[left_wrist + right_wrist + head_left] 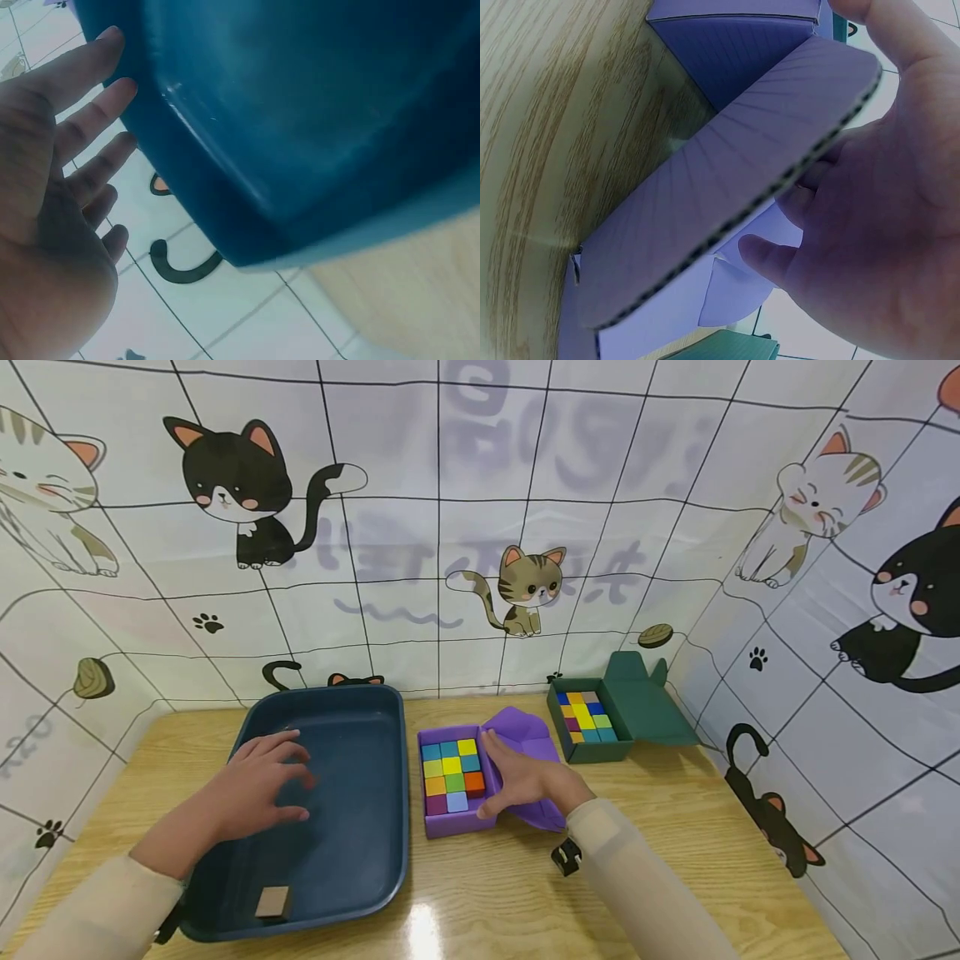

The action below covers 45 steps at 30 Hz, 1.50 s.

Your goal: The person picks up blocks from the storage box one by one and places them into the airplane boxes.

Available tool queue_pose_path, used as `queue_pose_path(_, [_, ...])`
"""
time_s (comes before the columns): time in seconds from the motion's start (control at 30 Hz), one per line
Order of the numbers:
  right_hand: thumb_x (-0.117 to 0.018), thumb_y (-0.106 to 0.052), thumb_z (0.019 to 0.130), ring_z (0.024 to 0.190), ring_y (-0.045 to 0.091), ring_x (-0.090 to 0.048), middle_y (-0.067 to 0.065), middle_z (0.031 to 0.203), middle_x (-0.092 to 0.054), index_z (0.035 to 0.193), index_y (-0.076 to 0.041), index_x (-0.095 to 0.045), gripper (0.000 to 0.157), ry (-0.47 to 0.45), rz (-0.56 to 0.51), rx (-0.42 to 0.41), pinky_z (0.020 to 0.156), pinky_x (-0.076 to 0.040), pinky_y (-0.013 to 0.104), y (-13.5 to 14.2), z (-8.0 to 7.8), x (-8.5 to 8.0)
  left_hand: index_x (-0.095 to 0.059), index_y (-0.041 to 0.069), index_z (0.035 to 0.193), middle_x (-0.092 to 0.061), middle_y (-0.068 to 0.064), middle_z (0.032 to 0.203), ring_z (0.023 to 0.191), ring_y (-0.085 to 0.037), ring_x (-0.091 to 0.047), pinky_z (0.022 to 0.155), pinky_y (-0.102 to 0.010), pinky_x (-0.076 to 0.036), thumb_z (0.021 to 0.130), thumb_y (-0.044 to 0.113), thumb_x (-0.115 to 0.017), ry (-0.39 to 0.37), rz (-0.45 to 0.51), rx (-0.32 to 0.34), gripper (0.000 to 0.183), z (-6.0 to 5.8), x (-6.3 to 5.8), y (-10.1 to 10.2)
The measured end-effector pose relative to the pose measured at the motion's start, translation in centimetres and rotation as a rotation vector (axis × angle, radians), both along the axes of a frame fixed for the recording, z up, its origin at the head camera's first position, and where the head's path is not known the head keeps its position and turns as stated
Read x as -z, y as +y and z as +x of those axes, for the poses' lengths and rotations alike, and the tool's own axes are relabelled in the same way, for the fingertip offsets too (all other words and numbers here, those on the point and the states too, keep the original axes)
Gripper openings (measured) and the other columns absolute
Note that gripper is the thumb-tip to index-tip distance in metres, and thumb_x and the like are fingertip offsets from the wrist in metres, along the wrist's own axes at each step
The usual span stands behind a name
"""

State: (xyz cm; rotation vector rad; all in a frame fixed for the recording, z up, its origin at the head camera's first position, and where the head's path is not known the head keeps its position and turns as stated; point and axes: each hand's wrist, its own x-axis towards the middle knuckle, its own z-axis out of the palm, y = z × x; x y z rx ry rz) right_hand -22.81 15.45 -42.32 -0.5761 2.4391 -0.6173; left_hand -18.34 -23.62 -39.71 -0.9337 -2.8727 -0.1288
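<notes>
Over the dark blue tray (360, 827), my left hand (258, 785) hovers with its fingers spread and nothing held. A small light-brown block (272, 903) lies in the tray's near left corner. My right hand (525, 777) is at the right side of the purple box (459, 827), thumb and forefinger spread along its wall. Colored cubes (452, 766) sit in rows inside that box. Its opened purple lid (528, 735) lies to the right, partly under my right hand. In the right wrist view, a lid flap (727, 187) partly hides the fingers.
Behind and to the right stands a green box (600, 752) of colored cubes, its green lid (648, 706) folded open rightward. Everything stands on a wooden table (480, 910). A cat-print backdrop (405, 535) rises close behind and along both sides.
</notes>
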Motion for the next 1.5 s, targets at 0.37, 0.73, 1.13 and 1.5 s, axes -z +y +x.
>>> queue_pose_path(0.37, [-0.074, -0.053, 0.066, 0.144, 0.019, 0.005, 0.004, 0.154, 0.017, 0.147, -0.015, 0.012, 0.124, 0.004, 0.005, 0.007, 0.116, -0.011, 0.044, 0.0, 0.1, -0.1, -0.06, 0.037, 0.078, -0.059, -0.001, 0.11, 0.125, -0.036, -0.036, 0.093, -0.058, -0.031, 0.056, 0.045, -0.081, -0.07, 0.022, 0.004, 0.031, 3.5, 1.8, -3.4])
queue_pose_path(0.73, [-0.074, -0.054, 0.065, 0.144, 0.019, 0.004, 0.004, 0.154, 0.017, 0.147, -0.016, 0.013, 0.125, 0.003, 0.009, 0.017, 0.116, -0.011, 0.044, 0.2, 0.0, 0.0, -0.056, 0.043, 0.076, -0.058, 0.003, 0.108, 0.122, -0.037, -0.037, 0.092, -0.058, -0.027, 0.054, 0.066, -0.071, -0.191, 0.098, 0.054, 0.035, 5.3, 3.5, -3.4])
queue_pose_path(1.13, [-0.074, -0.052, 0.066, 0.144, 0.02, 0.004, 0.005, 0.154, 0.017, 0.146, -0.015, 0.013, 0.124, 0.003, 0.008, 0.015, 0.116, -0.012, 0.045, 0.1, 0.2, -0.2, -0.053, 0.044, 0.071, -0.057, 0.002, 0.11, 0.126, -0.039, -0.034, 0.096, -0.059, -0.023, 0.052, 0.044, -0.082, -0.324, 0.06, 0.025, 0.035, 5.9, 3.9, -2.8])
queue_pose_path(1.5, [-0.073, -0.054, 0.065, 0.144, 0.022, 0.001, 0.005, 0.154, 0.015, 0.147, -0.014, 0.01, 0.124, 0.01, 0.016, 0.02, 0.115, -0.014, 0.047, 0.1, 0.2, 0.0, -0.051, 0.043, 0.074, -0.057, 0.001, 0.112, 0.126, -0.04, -0.034, 0.096, -0.06, -0.022, 0.053, 0.032, -0.084, -0.333, 0.056, 0.029, 0.04, 5.9, 4.2, -2.6])
